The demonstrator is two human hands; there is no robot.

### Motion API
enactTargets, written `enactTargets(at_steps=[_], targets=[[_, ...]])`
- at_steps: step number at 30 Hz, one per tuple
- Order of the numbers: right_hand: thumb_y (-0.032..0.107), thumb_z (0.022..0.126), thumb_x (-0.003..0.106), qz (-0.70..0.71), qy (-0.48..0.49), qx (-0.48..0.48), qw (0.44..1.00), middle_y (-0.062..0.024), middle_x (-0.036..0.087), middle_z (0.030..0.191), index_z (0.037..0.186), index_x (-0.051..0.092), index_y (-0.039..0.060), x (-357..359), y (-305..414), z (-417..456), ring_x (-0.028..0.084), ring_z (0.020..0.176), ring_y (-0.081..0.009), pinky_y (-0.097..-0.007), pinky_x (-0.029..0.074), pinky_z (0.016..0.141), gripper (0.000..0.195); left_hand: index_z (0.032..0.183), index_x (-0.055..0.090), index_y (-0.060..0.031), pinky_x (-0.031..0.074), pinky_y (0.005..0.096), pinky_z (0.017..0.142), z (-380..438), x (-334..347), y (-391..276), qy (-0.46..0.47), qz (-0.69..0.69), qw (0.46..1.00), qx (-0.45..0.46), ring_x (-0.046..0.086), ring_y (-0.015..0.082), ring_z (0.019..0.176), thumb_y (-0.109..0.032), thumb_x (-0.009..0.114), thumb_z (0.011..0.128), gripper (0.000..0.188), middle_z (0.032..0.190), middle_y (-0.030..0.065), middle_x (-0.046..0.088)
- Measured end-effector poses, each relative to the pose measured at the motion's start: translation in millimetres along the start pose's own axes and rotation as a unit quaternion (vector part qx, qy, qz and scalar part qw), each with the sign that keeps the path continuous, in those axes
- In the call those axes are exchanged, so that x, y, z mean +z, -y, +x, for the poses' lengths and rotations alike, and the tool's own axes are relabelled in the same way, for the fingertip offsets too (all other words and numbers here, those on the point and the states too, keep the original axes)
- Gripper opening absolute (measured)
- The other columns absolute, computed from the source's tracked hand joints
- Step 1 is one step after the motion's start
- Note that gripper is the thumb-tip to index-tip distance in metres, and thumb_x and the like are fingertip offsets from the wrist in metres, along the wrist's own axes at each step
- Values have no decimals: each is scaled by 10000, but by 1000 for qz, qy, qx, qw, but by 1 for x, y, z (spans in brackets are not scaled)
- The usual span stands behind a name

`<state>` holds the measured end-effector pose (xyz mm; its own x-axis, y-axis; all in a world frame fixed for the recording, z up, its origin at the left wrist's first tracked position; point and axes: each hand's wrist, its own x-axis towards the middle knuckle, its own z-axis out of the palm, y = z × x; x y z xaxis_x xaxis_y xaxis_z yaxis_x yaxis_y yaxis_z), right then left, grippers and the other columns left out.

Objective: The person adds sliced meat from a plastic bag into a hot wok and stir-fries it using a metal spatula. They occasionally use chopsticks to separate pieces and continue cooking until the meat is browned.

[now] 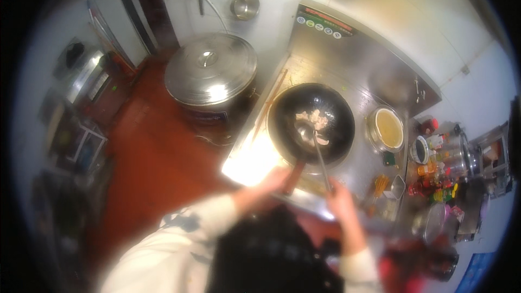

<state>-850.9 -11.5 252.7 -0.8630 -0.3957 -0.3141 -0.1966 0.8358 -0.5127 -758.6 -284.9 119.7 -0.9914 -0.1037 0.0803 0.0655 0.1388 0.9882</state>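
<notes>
A black wok (346,126) stands on the steel stove, with pieces of pale meat (319,120) in its bottom. The bowl of a metal ladle (304,131) rests in the wok beside the meat. My right hand (340,200) is closed around the ladle's handle below the wok's near rim. The wok's reddish-brown handle (294,177) points towards me. At its left side is my left hand (279,178), blurred and washed out by glare; whether its fingers grip the handle cannot be made out.
A large lidded metal pot (211,73) stands left of the stove (317,63). Right of the wok are a bowl of yellowish liquid (389,127), a square metal container (395,187) and several condiment bottles (445,192). Another ladle (245,7) hangs on the wall.
</notes>
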Motion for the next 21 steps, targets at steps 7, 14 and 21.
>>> enactTargets(at_steps=[7,14,21], targets=[[144,999,668,-61,-131,-118,982,-325,768,1284,1596,603,29,-9,-46,105,745,1185,-504,-539,589,1049,612,1155,749,-78,597,353,760,-169,-86,21,-115,23,959,-258,703,175,835,-268,661,1137,210,959,71,753],[260,1091,709,-78,59,-251,963,-296,721,1463,1550,667,10,-64,-71,103,691,1347,-428,-484,508,1166,524,1277,793,-22,583,555,1048,-461,35,125,-342,280,708,-551,737,481,1180,-346,599,1060,436,1266,261,790],[230,1066,707,-124,198,-104,967,-253,802,1228,1451,707,22,-107,-152,152,756,1085,-392,-524,583,944,437,1230,822,-20,551,586,1080,-558,321,116,-224,136,700,-664,720,479,1236,-299,570,1057,414,1274,250,787]])
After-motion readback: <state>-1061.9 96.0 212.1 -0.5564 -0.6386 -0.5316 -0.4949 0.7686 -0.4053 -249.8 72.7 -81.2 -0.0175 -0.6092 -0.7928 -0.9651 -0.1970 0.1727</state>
